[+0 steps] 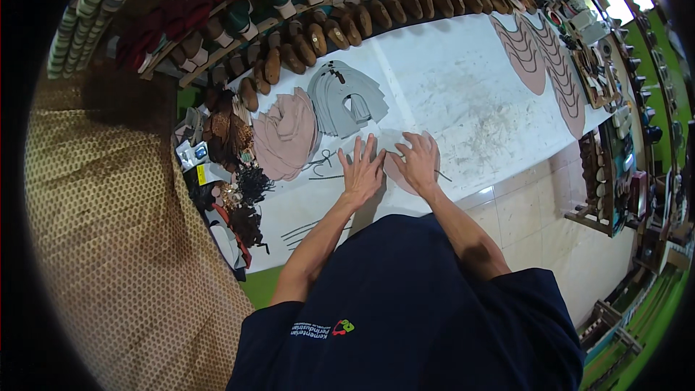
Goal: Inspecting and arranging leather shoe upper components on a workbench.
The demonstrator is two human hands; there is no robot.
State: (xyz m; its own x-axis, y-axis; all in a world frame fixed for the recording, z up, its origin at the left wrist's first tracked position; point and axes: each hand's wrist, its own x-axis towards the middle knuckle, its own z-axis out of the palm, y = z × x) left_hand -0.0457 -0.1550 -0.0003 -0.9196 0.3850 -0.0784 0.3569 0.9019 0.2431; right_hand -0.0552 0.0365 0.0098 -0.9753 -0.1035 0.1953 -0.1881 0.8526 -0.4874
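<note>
Right-hand fingers (413, 145) over a flat pink piece (398, 177)

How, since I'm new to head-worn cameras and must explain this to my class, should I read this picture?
There is no machine here: a person is using two bare hands. The single picture comes from a wide camera on their head, looking down, so straight edges bend.

The left hand is spread low over the white table. The right hand rests over a pink piece, where a dark strip sticks out; whether the fingers pinch it, I can't tell.

To the left lies a pink pile, beside a grey fan of pieces. Wooden shoe forms line the far side.
</note>
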